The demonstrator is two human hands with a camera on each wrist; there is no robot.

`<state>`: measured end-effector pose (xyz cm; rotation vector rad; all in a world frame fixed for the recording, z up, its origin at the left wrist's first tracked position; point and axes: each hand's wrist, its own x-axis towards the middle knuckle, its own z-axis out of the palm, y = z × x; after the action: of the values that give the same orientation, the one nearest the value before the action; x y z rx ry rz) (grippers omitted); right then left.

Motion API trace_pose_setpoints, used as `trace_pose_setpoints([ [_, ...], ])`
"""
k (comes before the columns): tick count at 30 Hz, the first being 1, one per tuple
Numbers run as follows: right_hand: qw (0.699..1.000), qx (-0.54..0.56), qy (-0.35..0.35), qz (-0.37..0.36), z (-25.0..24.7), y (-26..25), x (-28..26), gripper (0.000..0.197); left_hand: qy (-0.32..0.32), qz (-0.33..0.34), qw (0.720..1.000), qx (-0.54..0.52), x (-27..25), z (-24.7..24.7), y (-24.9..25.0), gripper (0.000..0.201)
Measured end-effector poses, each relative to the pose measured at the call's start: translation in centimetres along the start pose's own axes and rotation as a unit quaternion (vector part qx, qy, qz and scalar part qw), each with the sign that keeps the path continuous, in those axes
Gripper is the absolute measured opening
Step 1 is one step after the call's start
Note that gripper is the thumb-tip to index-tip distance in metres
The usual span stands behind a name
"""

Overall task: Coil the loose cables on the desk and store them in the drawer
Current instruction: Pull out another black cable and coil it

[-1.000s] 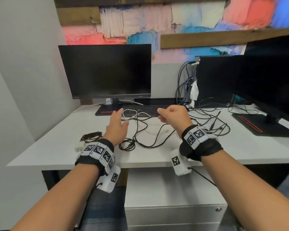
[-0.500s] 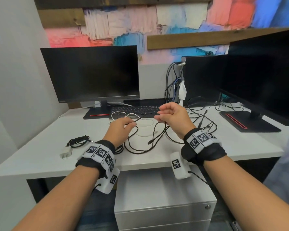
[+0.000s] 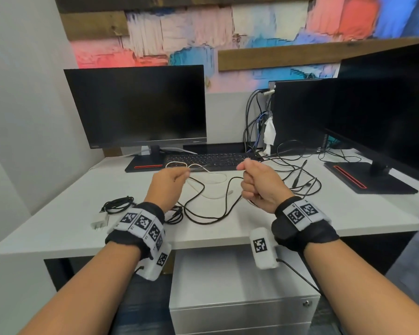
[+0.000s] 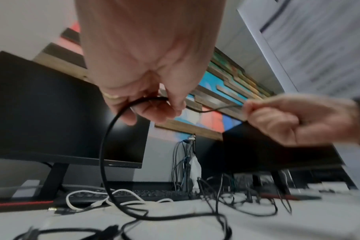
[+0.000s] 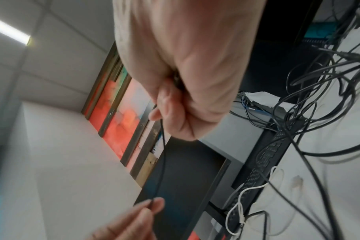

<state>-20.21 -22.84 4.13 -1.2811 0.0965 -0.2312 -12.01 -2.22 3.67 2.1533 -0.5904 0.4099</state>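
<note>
The black cable (image 4: 102, 155) hangs off the white desk (image 3: 58, 228), strung between both my hands above the tangle at the desk's middle, with its slack looping down to the surface. Going by size: the desk carries a monitor (image 3: 136, 107) at eleven o'clock, a second monitor (image 3: 385, 117) at two o'clock and a keyboard (image 3: 211, 160) at twelve. The drawer unit (image 3: 240, 308) sits under the desk at six o'clock, closed. My right hand (image 3: 261, 187) is fisted, thumb and curled fingers clamped on the cable. My left hand (image 3: 167, 187) pinches the same cable between thumb and fingertips, with a loop running through its curled fingers. A white cable (image 3: 203, 180) lies beneath the hands, just in front of the keyboard. A small bundled black cable (image 3: 117, 205) rests at nine o'clock, beside a white plug (image 3: 99, 222).
</note>
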Motion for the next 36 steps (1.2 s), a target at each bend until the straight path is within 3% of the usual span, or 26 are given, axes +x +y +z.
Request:
trace_pose_setpoints([
  [5, 0.99, 0.137, -0.014, -0.035, 0.9, -1.4, -0.3, 0.031, -0.194, 0.034, 0.976, 0.09, -1.3, 2.0, -0.5, 0.032],
  [8, 0.976, 0.202, 0.001, -0.074, 1.1, -1.4, -0.1, 0.032, -0.262, 0.058, 0.956, 0.121, -1.8, 2.6, -0.1, 0.032],
  [11, 0.971, 0.206, 0.064, -0.101, 0.5, -1.3, 0.6, 0.025, -0.3, 0.07, 0.944, 0.12, -1.9, 2.5, 0.2, 0.026],
  [14, 0.979, 0.116, 0.115, -0.125, -0.3, -1.2, 1.4, 0.023, -0.279, 0.083, 0.946, 0.139, -1.5, 2.0, 0.3, 0.021],
  [16, 0.976, -0.051, 0.157, -0.14, -0.5, -0.9, 1.5, 0.026, -0.237, 0.115, 0.945, 0.194, -1.2, 1.5, 0.7, 0.02],
  [19, 0.935, -0.271, 0.168, -0.153, -0.6, -0.4, 1.0, 0.03, -0.167, 0.121, 0.964, 0.167, -0.8, 0.9, 1.6, 0.022],
  [23, 0.875, -0.471, 0.079, -0.079, -0.7, 0.3, 0.7, 0.023, -0.12, 0.082, 0.989, 0.04, -0.5, 0.6, 2.5, 0.015],
  [25, 0.876, -0.478, 0.037, -0.057, -0.8, 0.5, 0.6, 0.015, -0.108, 0.102, 0.988, 0.043, -0.2, 0.5, 2.4, 0.014],
  [29, 0.891, -0.451, 0.018, -0.055, -0.9, 0.6, -0.1, 0.032, -0.088, 0.125, 0.985, 0.075, 0.3, 0.6, 2.0, 0.015],
  [32, 0.921, -0.388, -0.027, -0.04, -0.9, 0.6, -0.7, 0.05, -0.082, 0.134, 0.985, 0.072, 0.5, 0.8, 1.7, 0.019],
  [36, 0.952, -0.29, -0.085, -0.038, -0.5, -0.2, -1.4, 0.045, -0.11, 0.125, 0.982, 0.086, 0.3, 1.2, 1.3, 0.031],
])
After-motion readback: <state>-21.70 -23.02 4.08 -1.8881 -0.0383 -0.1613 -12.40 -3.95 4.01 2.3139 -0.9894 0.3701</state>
